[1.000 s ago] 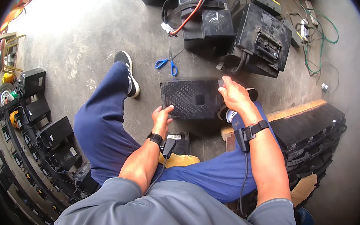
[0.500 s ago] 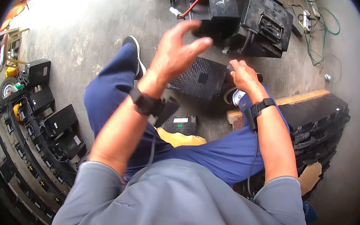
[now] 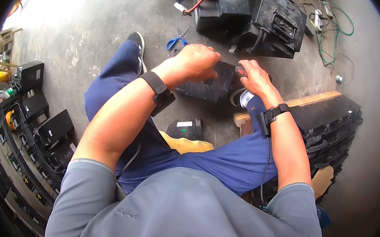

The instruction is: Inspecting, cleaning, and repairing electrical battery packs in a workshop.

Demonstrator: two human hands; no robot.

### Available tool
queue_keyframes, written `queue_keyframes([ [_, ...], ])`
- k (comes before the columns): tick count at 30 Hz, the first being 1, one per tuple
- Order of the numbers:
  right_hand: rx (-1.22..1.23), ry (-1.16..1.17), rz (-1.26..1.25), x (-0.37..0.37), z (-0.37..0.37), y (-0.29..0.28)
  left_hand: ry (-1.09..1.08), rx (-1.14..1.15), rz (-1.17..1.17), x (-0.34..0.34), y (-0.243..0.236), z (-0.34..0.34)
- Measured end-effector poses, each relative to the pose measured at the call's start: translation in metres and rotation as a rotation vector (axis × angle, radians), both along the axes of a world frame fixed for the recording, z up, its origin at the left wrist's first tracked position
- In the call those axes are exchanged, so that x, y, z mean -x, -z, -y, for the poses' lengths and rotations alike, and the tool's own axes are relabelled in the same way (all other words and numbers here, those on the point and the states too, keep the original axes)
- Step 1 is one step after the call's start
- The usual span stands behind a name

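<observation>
A black textured case (image 3: 198, 90) lies on the floor between my legs. My left hand (image 3: 195, 63) reaches over its far part, fingers curled down; what they hold, if anything, is hidden. My right hand (image 3: 254, 78) is at the case's right end, fingers bent around a small dark piece with red on it (image 3: 240, 71). Blue-handled scissors (image 3: 173, 42) lie on the floor just beyond. Below the case sits a smaller black box (image 3: 186, 128) with a white label, next to a yellow pad (image 3: 186, 144).
Large black battery boxes with cables (image 3: 276, 26) stand ahead. To my right, stacked black cases (image 3: 326, 127) lie beside a wooden beam (image 3: 311, 99). Racks of black units (image 3: 55, 127) line the left. Power strips (image 3: 318, 20) and green wires lie at the back right.
My left hand left the case's near left edge, rose with fingers apart, then came down curled over its far part. My right hand stayed at the right end. The view has shifted.
</observation>
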State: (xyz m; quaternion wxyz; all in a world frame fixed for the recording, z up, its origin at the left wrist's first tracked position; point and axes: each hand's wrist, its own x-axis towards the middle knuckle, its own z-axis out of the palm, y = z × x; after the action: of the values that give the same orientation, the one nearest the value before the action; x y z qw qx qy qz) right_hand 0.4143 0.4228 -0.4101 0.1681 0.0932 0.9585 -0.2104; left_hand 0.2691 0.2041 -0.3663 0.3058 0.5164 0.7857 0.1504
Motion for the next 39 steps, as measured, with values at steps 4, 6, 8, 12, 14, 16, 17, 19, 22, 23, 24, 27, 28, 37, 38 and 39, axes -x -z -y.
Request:
queue_keyframes([
  [4, -0.026, -0.08, 0.21, 0.016, 0.004, -0.001, 0.002, 0.1, 0.034, 0.006, -0.001, 0.002],
  [6, -0.15, -0.018, 0.341, 0.023, 0.007, -0.004, -0.015, 0.112, 0.042, 0.011, -0.004, 0.005],
  [8, -0.143, 0.01, 0.369, 0.024, 0.01, -0.007, -0.042, 0.118, 0.062, 0.013, -0.006, 0.006],
  [12, 0.055, -0.09, 0.197, 0.018, 0.003, -0.009, -0.113, 0.034, 0.074, 0.022, -0.013, 0.009],
  [14, 0.053, -0.118, 0.202, 0.014, 0.001, -0.002, -0.126, -0.03, 0.067, 0.025, -0.016, 0.008],
  [16, 0.028, -0.143, 0.198, 0.01, 0.0, 0.006, -0.128, -0.031, 0.073, 0.027, -0.018, 0.007],
  [17, 0.042, -0.095, 0.142, 0.007, 0.001, 0.01, -0.13, -0.039, 0.075, 0.027, -0.019, 0.007],
  [19, 0.058, -0.048, 0.084, 0.004, 0.001, 0.017, -0.139, -0.031, 0.087, 0.028, -0.021, 0.005],
  [22, 0.072, -0.067, 0.073, 0.001, -0.002, 0.022, -0.151, -0.029, 0.094, 0.028, -0.021, 0.006],
  [23, 0.056, -0.079, 0.13, 0.003, -0.003, 0.023, -0.154, -0.036, 0.084, 0.028, -0.022, 0.007],
  [24, 0.027, -0.082, 0.166, 0.004, -0.002, 0.024, -0.16, -0.036, 0.084, 0.029, -0.022, 0.007],
  [27, 0.029, -0.065, 0.197, 0.006, 0.002, 0.025, -0.158, -0.065, 0.077, 0.029, -0.024, 0.007],
  [28, 0.029, -0.066, 0.209, 0.006, 0.004, 0.024, -0.155, -0.058, 0.08, 0.03, -0.025, 0.007],
  [37, -0.05, -0.106, 0.192, 0.015, 0.005, 0.001, -0.154, -0.055, 0.09, 0.029, -0.027, 0.004],
  [38, -0.047, -0.104, 0.199, 0.016, 0.006, 0.0, -0.158, -0.057, 0.09, 0.029, -0.027, 0.003],
  [39, -0.045, -0.118, 0.202, 0.017, 0.006, 0.0, -0.154, -0.059, 0.088, 0.03, -0.027, 0.003],
])
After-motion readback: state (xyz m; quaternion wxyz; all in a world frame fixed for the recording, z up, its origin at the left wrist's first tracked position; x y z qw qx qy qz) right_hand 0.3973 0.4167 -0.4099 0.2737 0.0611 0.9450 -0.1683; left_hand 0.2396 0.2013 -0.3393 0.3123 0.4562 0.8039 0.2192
